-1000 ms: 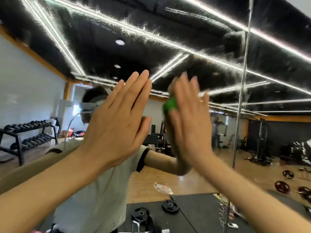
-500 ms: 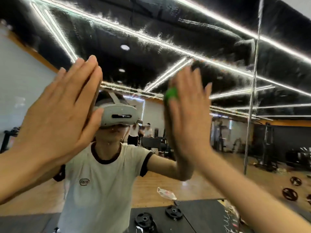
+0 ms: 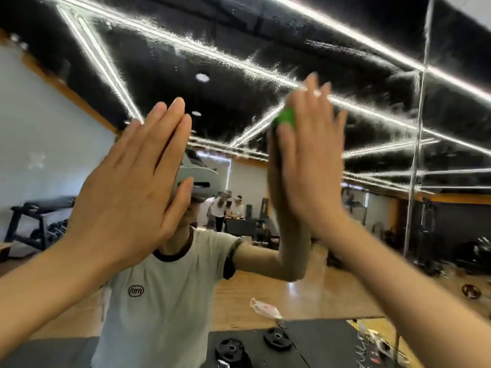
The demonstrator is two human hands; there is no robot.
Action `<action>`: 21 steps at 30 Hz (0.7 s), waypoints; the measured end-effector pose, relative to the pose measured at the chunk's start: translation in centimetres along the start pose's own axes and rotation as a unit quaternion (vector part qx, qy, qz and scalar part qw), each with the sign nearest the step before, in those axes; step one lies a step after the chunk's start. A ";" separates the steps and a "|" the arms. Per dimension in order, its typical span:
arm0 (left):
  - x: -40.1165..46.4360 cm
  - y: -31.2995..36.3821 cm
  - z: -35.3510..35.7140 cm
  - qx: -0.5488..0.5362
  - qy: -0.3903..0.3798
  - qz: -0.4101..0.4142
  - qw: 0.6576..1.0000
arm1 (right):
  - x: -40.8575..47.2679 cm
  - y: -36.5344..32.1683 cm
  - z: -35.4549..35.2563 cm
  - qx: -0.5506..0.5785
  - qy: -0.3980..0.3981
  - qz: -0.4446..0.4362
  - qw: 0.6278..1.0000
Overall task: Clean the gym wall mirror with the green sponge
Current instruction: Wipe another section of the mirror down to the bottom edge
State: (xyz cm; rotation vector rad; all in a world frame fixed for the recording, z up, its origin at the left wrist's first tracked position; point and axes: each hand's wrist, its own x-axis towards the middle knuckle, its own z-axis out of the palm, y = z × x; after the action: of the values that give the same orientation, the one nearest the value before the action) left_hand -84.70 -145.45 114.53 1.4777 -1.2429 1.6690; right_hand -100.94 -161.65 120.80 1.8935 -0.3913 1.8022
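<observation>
My flat right hand presses the green sponge against the mirror, centre-right of frame; my left hand stays open, fingers straight.

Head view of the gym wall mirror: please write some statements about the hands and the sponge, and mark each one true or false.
1. The right hand presses the green sponge against the gym wall mirror with straight fingers. True.
2. The left hand holds a second sponge. False: it is flat, open and holds nothing.
3. The sponge shows under the left edge of the right hand. True.
4. The reflection shows black round weight plates on a dark mat. True.
5. The sponge is yellow. False: it is green.
6. The right hand is lower than the left hand. False: its fingertips are higher.
</observation>
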 end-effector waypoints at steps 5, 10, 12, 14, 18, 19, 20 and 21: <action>-0.1 0.1 -0.2 -0.008 0.000 -0.004 1.000 | -12.8 -1.4 -1.3 -0.057 -0.117 -0.302 0.944; -0.1 0.1 -0.3 -0.008 -0.006 0.000 1.000 | 0.9 -0.3 -0.4 -0.005 -0.044 -0.136 0.990; -0.1 0.1 -0.3 -0.011 -0.006 0.003 1.000 | 5.6 -0.1 0.0 0.000 -0.004 -0.027 1.000; 0.0 0.0 -0.5 -0.025 -0.009 0.007 1.000 | 4.9 -1.3 0.6 -0.006 0.012 0.020 1.000; -0.3 -1.2 -1.8 -0.092 -0.026 0.018 0.995 | -8.9 -4.2 -0.3 -0.027 -0.082 -0.116 0.989; -0.5 -1.8 -2.3 -0.090 -0.026 0.023 0.995 | -12.2 -4.3 -1.0 -0.042 -0.109 -0.174 0.978; -0.8 -2.5 -2.7 -0.078 -0.023 0.027 0.996 | -13.9 -3.8 -1.4 -0.057 -0.123 -0.222 0.966; -1.0 -3.1 -3.0 -0.064 -0.021 0.029 0.997 | -13.8 -3.2 -1.5 -0.054 -0.126 -0.245 0.960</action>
State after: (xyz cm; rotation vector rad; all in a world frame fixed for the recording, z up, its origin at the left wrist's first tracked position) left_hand -83.07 -141.35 114.52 1.4189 -1.4017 1.5713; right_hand -101.71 -159.91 106.69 1.9355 -0.0878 1.1999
